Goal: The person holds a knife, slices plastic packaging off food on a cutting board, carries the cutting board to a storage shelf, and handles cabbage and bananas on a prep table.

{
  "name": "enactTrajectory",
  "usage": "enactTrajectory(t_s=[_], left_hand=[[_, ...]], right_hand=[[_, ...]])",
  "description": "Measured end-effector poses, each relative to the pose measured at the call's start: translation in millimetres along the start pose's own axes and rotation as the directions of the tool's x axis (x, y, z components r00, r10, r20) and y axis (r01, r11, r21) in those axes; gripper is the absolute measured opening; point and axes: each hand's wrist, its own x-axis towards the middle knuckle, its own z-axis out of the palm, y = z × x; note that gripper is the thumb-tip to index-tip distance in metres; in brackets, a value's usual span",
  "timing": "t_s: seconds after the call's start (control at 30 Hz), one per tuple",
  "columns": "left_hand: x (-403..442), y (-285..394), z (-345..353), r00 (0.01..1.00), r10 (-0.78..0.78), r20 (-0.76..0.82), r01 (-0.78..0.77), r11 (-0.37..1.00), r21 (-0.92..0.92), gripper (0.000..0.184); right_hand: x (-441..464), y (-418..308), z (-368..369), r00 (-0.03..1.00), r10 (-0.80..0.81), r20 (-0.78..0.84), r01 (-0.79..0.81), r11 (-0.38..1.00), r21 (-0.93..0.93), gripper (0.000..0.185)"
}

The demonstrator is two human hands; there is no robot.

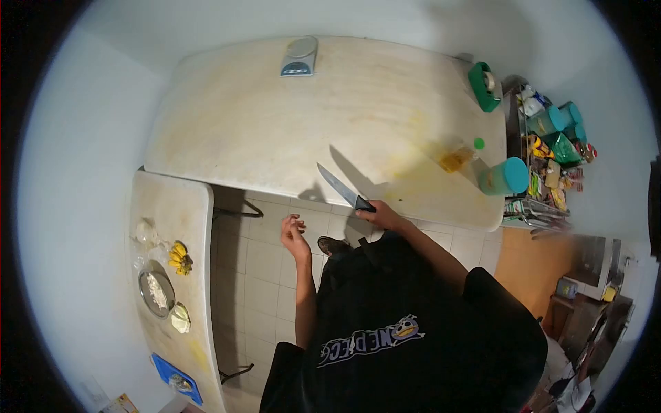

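A kitchen knife (337, 186) with a black handle is gripped in my right hand (380, 215), at the near edge of the large white table (275, 124). Its long blade points up and to the left over the tabletop and casts a shadow there. My left hand (295, 237) hangs in front of the table edge, above the tiled floor. Its fingers are loosely bent and apart, with nothing visible in them.
A kitchen scale (300, 56) stands at the back. Rightward are a bottle of yellow liquid (456, 160), a teal-lidded container (504, 177), a green tape dispenser (485, 87) and a loaded rack (551, 151). A side table (189, 227) holds bananas (180, 258) and a metal bowl (144, 292).
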Motion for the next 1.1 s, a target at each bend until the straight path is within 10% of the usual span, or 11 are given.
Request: enactTrajectory(t_s=[0.4, 0.53, 0.83, 1.1], left_hand=[[-107, -7, 160, 0.83, -0.34, 0.441, 0.285, 0.94, 0.189, 0.014], [-135, -11, 188, 0.774, -0.2, 0.601, 0.117, 0.978, 0.174, 0.029], [-172, 5, 192, 0.705, -0.435, 0.56, 0.365, 0.9, 0.239, 0.038], [-212, 26, 192, 0.767, -0.491, 0.412, 0.498, 0.861, 0.099, 0.046]], right_hand=[[-74, 55, -139, 0.997, 0.069, -0.044, -0.064, 0.992, 0.11, 0.036], [-105, 59, -157, 0.993, 0.104, 0.05, -0.108, 0.991, 0.08, 0.044], [-113, 45, -169, 0.96, -0.141, 0.24, 0.17, 0.98, -0.101, 0.056], [-118, 44, -171, 0.871, 0.036, 0.49, 0.042, 0.988, -0.147, 0.05]])
